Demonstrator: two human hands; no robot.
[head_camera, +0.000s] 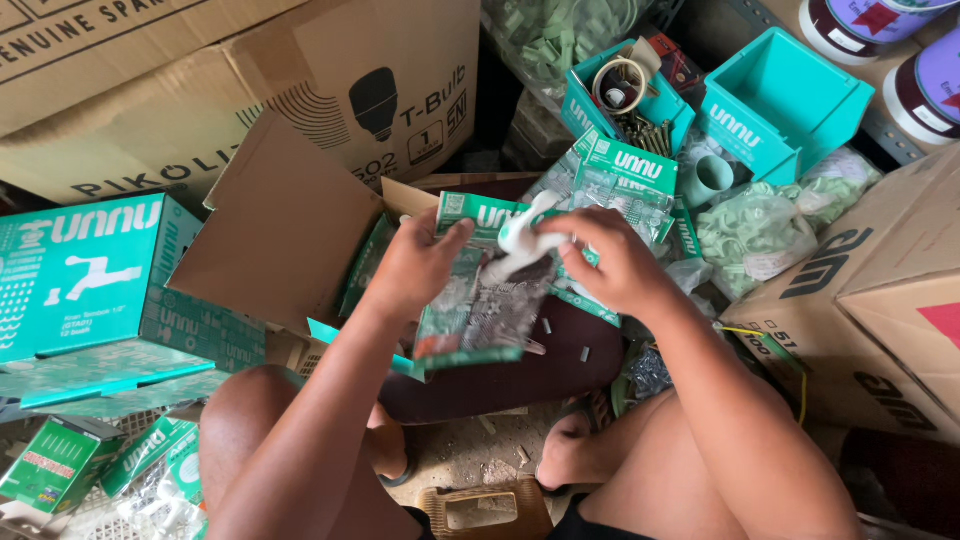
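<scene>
My left hand (412, 268) grips the top of a clear plastic packet with a green header card (478, 318), full of small metal parts, held over an open brown carton (285, 225). My right hand (612, 262) holds a white plastic fitting (524, 240) against the packet's upper right corner. Both hands meet above my knees. More green-carded packets (628, 180) lie stacked just beyond my hands, partly hidden by them.
Teal cardboard boxes (85, 290) stand at left, teal bins (785, 100) at back right, one holding screws and a tape roll. Bags of pale green fittings (760, 225) lie right of the packets. Large brown cartons (870, 300) wall in both sides. Loose packets (150, 455) lie at bottom left.
</scene>
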